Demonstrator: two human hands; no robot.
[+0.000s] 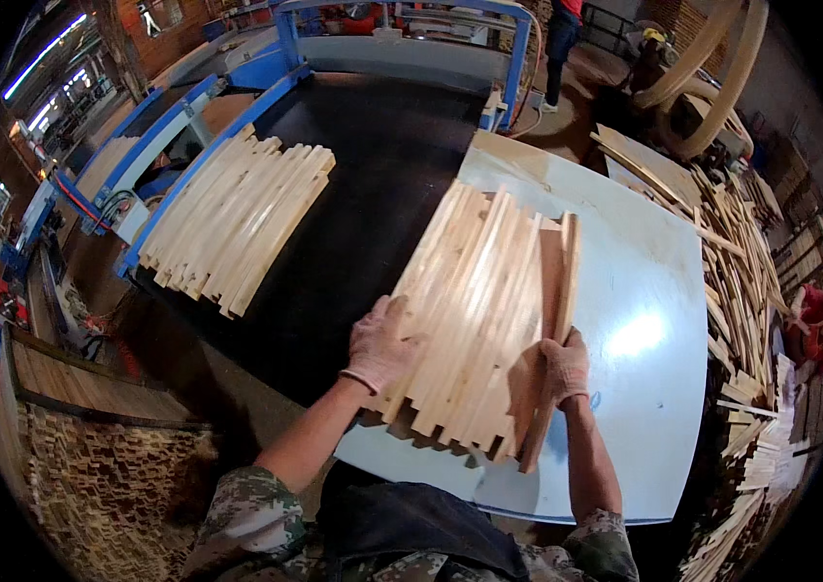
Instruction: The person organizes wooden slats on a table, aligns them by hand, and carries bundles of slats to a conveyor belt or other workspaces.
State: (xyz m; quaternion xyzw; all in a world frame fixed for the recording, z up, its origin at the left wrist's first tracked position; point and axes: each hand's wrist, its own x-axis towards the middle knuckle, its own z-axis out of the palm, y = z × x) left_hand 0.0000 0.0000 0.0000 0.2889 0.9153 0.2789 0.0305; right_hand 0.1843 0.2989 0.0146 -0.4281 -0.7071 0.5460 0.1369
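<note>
A row of pale wooden strips lies side by side on a glossy white tabletop, its ends uneven. My left hand, in a pinkish work glove, rests against the row's left edge with the fingers stretched out and the thumb over the strips. At the right edge, my gloved right hand is closed round a single wooden strip. A reddish-brown gap shows between that strip and the rest of the row at the far end. The undersides of the strips are hidden.
Left of the tabletop runs a black conveyor belt carrying another row of strips. A blue machine frame spans its far end. Stacked wood stands at lower left; loose strips pile up at right. A person stands beyond.
</note>
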